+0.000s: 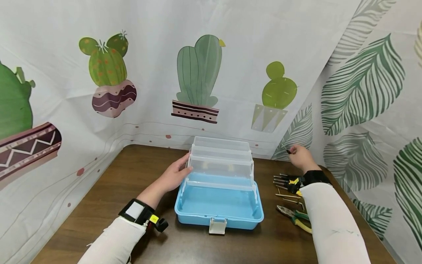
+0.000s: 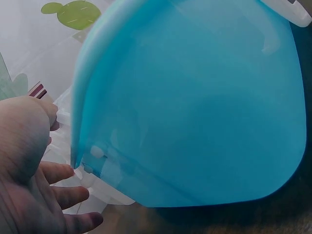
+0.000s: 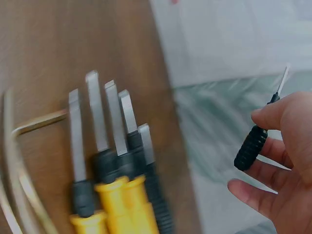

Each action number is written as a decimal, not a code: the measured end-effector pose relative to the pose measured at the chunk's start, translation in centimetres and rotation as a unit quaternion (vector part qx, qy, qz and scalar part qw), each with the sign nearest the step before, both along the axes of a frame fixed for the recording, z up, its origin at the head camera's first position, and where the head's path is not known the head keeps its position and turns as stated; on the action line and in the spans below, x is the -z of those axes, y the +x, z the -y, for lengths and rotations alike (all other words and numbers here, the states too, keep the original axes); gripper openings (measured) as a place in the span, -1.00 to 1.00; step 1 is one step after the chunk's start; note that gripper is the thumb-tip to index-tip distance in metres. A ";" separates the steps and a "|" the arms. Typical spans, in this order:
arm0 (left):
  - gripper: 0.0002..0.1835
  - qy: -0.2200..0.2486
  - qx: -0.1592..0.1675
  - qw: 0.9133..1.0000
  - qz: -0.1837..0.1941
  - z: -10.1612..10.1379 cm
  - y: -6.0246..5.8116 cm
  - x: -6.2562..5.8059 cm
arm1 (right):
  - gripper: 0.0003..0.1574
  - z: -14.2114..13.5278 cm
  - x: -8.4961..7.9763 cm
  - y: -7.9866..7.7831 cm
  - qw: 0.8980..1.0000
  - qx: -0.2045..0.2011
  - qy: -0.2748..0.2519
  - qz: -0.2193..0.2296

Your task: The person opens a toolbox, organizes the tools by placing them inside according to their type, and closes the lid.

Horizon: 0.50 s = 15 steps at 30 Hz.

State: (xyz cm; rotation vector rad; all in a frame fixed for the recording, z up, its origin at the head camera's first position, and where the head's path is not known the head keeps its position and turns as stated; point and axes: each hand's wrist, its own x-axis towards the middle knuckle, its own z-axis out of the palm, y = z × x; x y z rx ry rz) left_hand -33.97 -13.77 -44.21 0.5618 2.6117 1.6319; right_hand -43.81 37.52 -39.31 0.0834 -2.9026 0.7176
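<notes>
A toolbox with a light blue base (image 1: pixel 214 205) and clear stacked trays (image 1: pixel 221 161) raised toward the back stands opened mid-table. At the trays' left edge is my left hand (image 1: pixel 173 174), thumb in front; in the left wrist view its thumb side reaches the clear plastic, and the other fingers (image 2: pixel 70 196) spread beside the blue wall (image 2: pixel 195 107). My right hand (image 1: pixel 300 158), at the table's far right, pinches a small screwdriver (image 3: pixel 251 147) by its black ribbed handle, thin shaft pointing away.
Below my right hand lie several screwdrivers (image 3: pixel 114 126) with yellow and black handles, brass-coloured hex keys (image 1: pixel 287 196) and green-and-yellow pliers (image 1: pixel 298 216). A white latch (image 1: pixel 217 226) hangs at the box's front. Printed cloth (image 1: pixel 148 91) hangs behind the table.
</notes>
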 end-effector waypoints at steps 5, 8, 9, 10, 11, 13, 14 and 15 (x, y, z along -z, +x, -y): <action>-0.31 0.001 0.000 1.000 -0.001 0.1 -0.1 0.0 | -0.63 1.4 -3.7 -0.1 0.999 -0.036 -0.014 -0.016; -0.32 0.001 -0.001 1.000 -0.001 0.1 -0.1 0.1 | -0.64 2.5 -5.9 -0.2 0.998 -0.048 -0.019 -0.022; -0.32 0.001 -0.002 1.000 0.000 0.1 -0.1 0.1 | -0.66 2.8 -6.6 -0.2 0.998 -0.052 -0.020 -0.027; -0.32 0.000 -0.003 1.000 0.000 0.1 -0.1 0.2 | -0.67 3.2 -7.4 -0.3 0.998 -0.055 -0.020 -0.034; -0.32 -0.001 -0.003 1.000 0.001 0.1 -0.1 0.2 | -0.68 3.6 -8.1 -0.4 0.997 -0.058 -0.019 -0.043; -0.32 -0.005 -0.004 1.000 0.001 0.1 -0.1 0.2 | -0.70 4.3 -9.4 -0.6 0.996 -0.065 -0.014 -0.057; -0.32 -0.006 -0.004 1.000 0.001 0.1 -0.1 0.2 | -0.70 4.7 -10.0 -0.8 0.996 -0.068 -0.013 -0.062; -0.32 -0.007 -0.004 1.000 -0.001 0.2 -0.1 0.3 | -0.69 5.2 -10.7 -0.9 0.995 -0.072 -0.014 -0.062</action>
